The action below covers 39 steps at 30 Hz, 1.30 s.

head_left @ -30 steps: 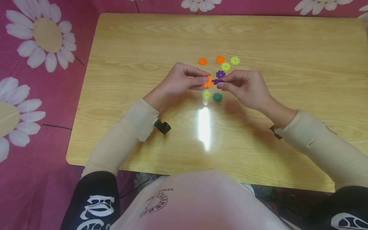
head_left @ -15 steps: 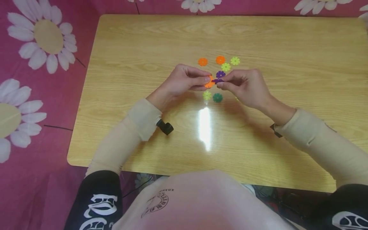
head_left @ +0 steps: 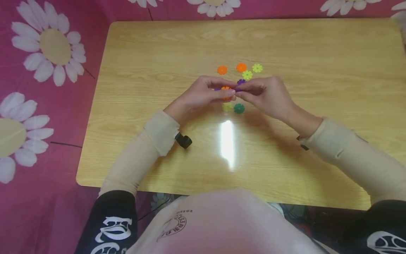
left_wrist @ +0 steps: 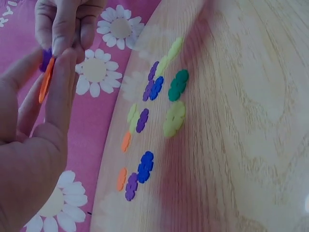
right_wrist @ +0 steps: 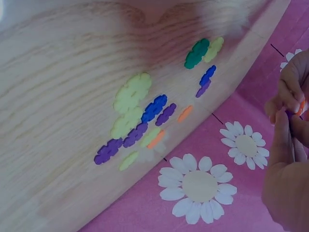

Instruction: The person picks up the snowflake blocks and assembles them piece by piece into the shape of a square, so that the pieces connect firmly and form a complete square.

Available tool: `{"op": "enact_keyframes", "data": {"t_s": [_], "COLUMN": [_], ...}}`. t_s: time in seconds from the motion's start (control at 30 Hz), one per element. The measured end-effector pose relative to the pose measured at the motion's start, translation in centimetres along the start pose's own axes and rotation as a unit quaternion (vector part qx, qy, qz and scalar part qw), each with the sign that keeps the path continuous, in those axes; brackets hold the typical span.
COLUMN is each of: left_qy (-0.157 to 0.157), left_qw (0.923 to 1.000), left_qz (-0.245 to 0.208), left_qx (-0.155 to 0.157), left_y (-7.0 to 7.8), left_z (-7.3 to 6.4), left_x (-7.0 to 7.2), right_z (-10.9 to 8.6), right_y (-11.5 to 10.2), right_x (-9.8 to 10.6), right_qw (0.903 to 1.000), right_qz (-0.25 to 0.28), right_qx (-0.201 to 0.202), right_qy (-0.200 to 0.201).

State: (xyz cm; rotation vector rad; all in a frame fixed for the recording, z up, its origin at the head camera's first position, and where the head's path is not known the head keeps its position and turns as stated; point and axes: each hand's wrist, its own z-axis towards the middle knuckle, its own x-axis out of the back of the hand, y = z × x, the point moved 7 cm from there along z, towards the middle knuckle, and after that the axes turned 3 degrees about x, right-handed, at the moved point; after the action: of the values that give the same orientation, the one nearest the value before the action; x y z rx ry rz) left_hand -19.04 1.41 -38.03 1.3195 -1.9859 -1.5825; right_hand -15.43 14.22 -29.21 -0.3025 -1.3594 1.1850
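Observation:
Two notched plastic building discs meet between the hands, just above the table. My left hand [head_left: 203,91] pinches an orange disc [left_wrist: 47,79] between thumb and fingers. Thumb and forefinger of my right hand [head_left: 269,95] hold a purple disc [left_wrist: 46,60] at the orange one's edge. Fingertips of both hands touch or nearly touch and cover most of the purple disc. How far the slots are engaged cannot be seen. Below the hands lie a green disc [head_left: 239,108] and a pale yellow disc [head_left: 227,107].
Several loose discs lie flat around the hands, including an orange disc [head_left: 222,70], a yellow disc [head_left: 257,68] and a blue disc [left_wrist: 146,166]. The wooden table [head_left: 152,53] has flowered pink cloth [head_left: 68,116] beyond its left and far edges.
My left hand has shifted slightly right, and its fingers now cover more of the orange disc. The purple disc is closer to it and more hidden. The head view has tilted slightly.

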Motion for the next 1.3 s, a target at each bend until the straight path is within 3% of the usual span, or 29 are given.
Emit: {"op": "enact_keyframes", "data": {"t_s": [0.2, 0.3, 0.47, 0.53, 0.7, 1.07, 1.3], "left_qy": [0.042, 0.063, 0.082, 0.085, 0.087, 0.081, 0.084], "left_qw": [0.9978, 0.9964, 0.9951, 0.9949, 0.9944, 0.9946, 0.9934], "left_qz": [-0.048, -0.057, -0.048, -0.045, -0.050, -0.052, -0.070], "left_qx": [-0.014, -0.004, 0.027, 0.031, 0.033, 0.039, 0.034], "left_y": [0.2, 0.3, 0.7, 0.8, 0.8, 0.1, -0.3], "left_z": [0.0, -0.2, -0.6, -0.7, -0.9, -0.8, -0.7], "left_x": [0.7, 1.2, 2.0, 2.2, 2.1, 1.9, 2.0], "right_z": [-0.1, -0.3, -1.7, -2.4, -3.3, -4.4, -4.9], "right_y": [2.6, 4.4, 8.6, 9.9, 11.2, 10.7, 11.1], "right_x": [-0.3, 0.3, 1.4, 1.4, 0.9, -0.1, -0.3], "right_qw": [0.9999, 0.9974, 0.9741, 0.9677, 0.9672, 0.9624, 0.9674], "right_qz": [-0.009, -0.052, -0.155, -0.171, -0.179, -0.197, -0.190], "right_qx": [0.003, -0.015, -0.074, -0.088, -0.091, -0.091, -0.100], "right_qy": [-0.008, -0.047, -0.146, -0.164, -0.155, -0.164, -0.134]}}
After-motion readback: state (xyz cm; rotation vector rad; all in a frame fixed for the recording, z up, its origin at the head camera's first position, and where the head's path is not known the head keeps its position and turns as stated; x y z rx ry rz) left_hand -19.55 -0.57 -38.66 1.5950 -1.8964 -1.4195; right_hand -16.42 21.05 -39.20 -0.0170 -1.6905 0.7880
